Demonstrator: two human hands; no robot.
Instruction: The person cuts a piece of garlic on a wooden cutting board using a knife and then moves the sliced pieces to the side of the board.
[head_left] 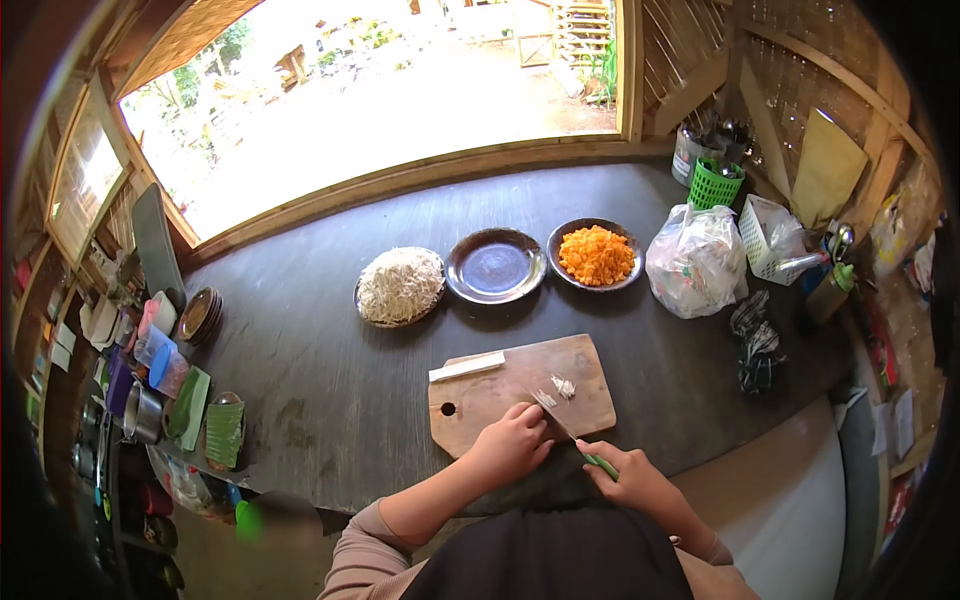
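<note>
My right hand (622, 476) grips the green handle of a knife (562, 424), its blade slanting over the wooden cutting board (482, 408). Beside the blade, my left hand (512, 440) rests on the board with curled fingers; whatever lies beneath them is hidden. Thin white slivers (545, 398) lie by the knife tip, and a small heap of white shreds (564, 387) sits just beyond. A pale, straight-edged white strip (467, 367) lies along the board's far left edge.
Behind the board stand a plate of white shreds (400, 287), a dark plate (497, 289) and a plate of orange diced pieces (596, 255). To the right are a filled plastic bag (697, 262), a dark cloth (758, 343) and a green basket (716, 184). Stacked bowls (199, 315) stand left.
</note>
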